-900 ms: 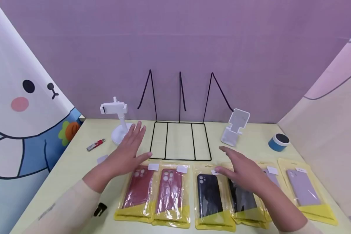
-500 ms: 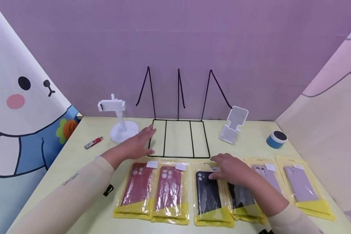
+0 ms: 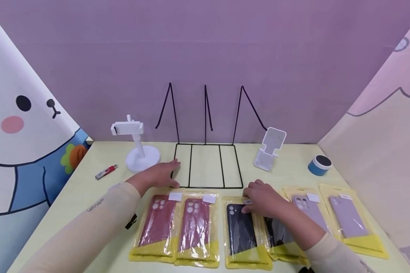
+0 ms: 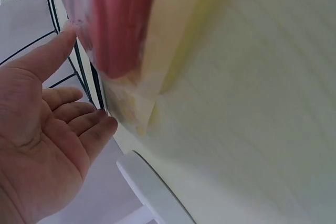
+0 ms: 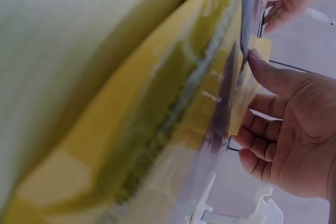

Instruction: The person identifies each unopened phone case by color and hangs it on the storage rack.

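On a pale yellow table against a purple wall, a row of phone cases in yellow-backed clear bags lies along the near edge, and the right hand rests with curled fingers on the top edge of the black case bag in the middle, thumb against its upper corner in the wrist view. The bag is glossy and slippery, so lifting it cleanly likely calls for a firm pinch at the stiff top flap. The left hand lies flat, fingers relaxed, touching the black wire rack beside the white phone stand.
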